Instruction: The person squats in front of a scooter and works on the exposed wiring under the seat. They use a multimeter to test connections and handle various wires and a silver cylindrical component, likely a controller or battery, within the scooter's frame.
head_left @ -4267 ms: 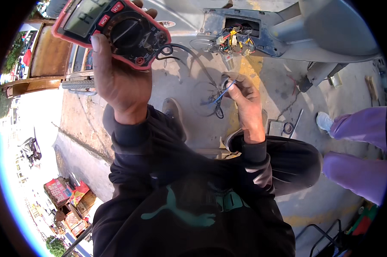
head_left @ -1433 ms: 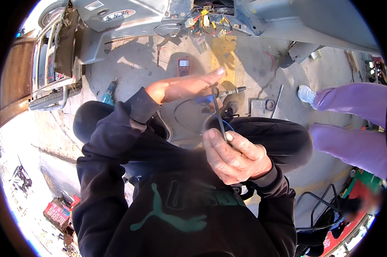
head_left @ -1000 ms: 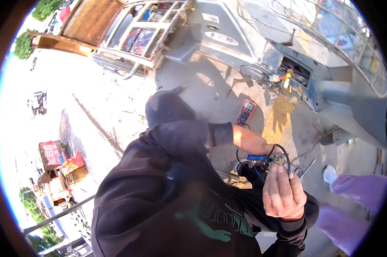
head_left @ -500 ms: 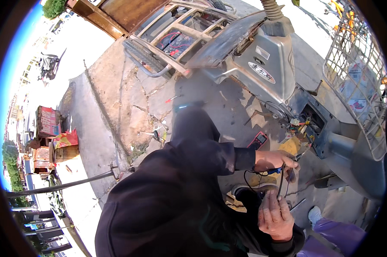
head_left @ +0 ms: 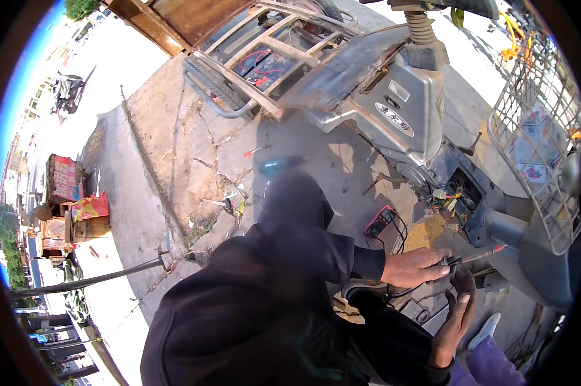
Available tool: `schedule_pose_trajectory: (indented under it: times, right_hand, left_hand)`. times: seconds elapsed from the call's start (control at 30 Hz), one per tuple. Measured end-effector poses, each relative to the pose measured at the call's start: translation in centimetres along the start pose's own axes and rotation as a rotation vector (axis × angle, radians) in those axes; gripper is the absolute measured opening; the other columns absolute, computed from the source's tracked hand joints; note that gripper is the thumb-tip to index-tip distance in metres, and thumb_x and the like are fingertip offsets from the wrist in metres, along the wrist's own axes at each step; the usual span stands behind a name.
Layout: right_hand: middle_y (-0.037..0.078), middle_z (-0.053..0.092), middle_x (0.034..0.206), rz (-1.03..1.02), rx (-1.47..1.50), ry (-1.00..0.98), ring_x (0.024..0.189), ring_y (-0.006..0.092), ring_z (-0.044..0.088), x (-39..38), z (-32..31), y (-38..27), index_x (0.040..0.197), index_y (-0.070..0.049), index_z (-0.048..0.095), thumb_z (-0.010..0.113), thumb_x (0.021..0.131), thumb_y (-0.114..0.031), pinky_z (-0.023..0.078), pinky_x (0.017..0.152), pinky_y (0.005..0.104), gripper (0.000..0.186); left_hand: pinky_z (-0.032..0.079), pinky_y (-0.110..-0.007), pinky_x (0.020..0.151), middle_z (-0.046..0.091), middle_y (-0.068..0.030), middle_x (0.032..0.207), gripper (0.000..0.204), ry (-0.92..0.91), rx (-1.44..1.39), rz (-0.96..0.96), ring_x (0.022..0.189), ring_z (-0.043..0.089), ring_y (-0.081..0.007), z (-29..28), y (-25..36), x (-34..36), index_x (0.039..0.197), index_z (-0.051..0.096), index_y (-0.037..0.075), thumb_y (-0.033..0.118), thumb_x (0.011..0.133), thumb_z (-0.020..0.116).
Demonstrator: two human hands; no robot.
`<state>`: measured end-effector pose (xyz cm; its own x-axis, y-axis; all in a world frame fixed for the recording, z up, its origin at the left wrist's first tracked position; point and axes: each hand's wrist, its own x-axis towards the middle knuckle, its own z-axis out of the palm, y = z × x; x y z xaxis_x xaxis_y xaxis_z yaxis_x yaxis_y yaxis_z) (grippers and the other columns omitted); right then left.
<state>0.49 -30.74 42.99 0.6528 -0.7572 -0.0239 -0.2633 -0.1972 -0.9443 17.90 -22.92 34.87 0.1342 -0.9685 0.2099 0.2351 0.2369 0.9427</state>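
Observation:
My left hand (head_left: 414, 267) reaches in from the left, its thumb and fingers closed on a dark lead (head_left: 454, 260). From that grip a slim rod-like piece with a red end (head_left: 498, 248) points right; its exact kind is unclear. Just below, my right hand (head_left: 456, 316) has its fingers stretched and thumb apart, fingertips close under the lead. Whether they touch it I cannot tell. A red-rimmed multimeter (head_left: 381, 220) with black leads lies on the ground above my left hand. Exposed wires and connectors (head_left: 450, 195) hang from the grey vehicle's opened steering column (head_left: 465, 186).
A grey three-wheeler front panel (head_left: 393, 106), bare frame (head_left: 271, 45) and wire basket (head_left: 538, 141) stand at upper right. A small device with a round part (head_left: 422, 315) lies below my hands. Another person's purple trouser leg (head_left: 493, 367) is at lower right. Cracked concrete (head_left: 174, 128) spreads left.
The black cable stretched between both hands is no longer held so. My left hand has moved slightly down, with a red-ended piece now pointing right. My right hand has moved right and opened.

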Motion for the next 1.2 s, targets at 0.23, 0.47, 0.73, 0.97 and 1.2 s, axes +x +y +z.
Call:
schedule_pose_trajectory:
  times: [0.23,0.47,0.73,0.97,1.2]
  right_hand:
    - [0.012,0.063,0.118,0.173,0.173,0.059,0.109,0.0189,0.060,2.5,3.1,1.6,0.126,0.005,0.056,0.046,0.109,-0.026,0.047,0.097,0.0334,0.038]
    - [-0.002,0.050,0.071,0.011,0.167,0.387,0.059,0.0058,0.043,7.1,0.9,4.4,0.100,-0.002,0.059,0.056,0.105,-0.020,0.036,0.053,0.0226,0.019]
    - [0.004,0.066,0.074,0.085,-0.110,0.109,0.065,0.0117,0.055,4.2,4.5,8.1,0.091,0.003,0.068,0.058,0.103,-0.026,0.045,0.060,0.0307,0.033]
    - [0.025,0.062,0.106,-0.310,-0.505,0.090,0.104,0.0436,0.055,5.6,7.6,9.1,0.121,0.004,0.056,0.059,0.087,0.002,0.046,0.088,0.0495,0.034]
    - [0.009,0.065,0.081,0.085,0.058,0.115,0.073,0.0192,0.060,8.2,9.1,10.5,0.121,0.003,0.058,0.055,0.099,-0.010,0.050,0.069,0.0348,0.026]
  left_hand:
    - [0.047,-0.044,0.072,0.063,-0.0189,0.088,0.032,0.090,0.174,-0.006,0.081,0.062,-0.0337,1.1,-0.4,-0.4,0.119,0.052,-0.002,0.027,0.106,0.047]
    - [0.043,-0.027,0.070,0.055,0.0010,0.093,0.046,0.429,-0.095,-0.270,0.079,0.048,-0.0084,-1.1,-4.8,1.7,0.124,0.054,0.000,0.041,0.108,0.044]
    - [0.048,-0.026,0.079,0.066,-0.0021,0.098,0.045,0.475,-0.268,-0.413,0.086,0.061,-0.0103,0.7,-5.4,2.6,0.131,0.060,0.005,0.040,0.105,0.050]
    - [0.049,-0.029,0.075,0.059,0.0030,0.110,0.034,0.479,-0.577,-0.527,0.095,0.058,-0.0092,-0.3,-4.9,4.2,0.130,0.058,0.016,0.036,0.103,0.057]
    - [0.052,-0.037,0.083,0.061,-0.0050,0.119,0.041,0.434,-0.298,-0.575,0.101,0.059,-0.0157,-4.1,-3.6,5.0,0.135,0.054,0.006,0.035,0.106,0.050]
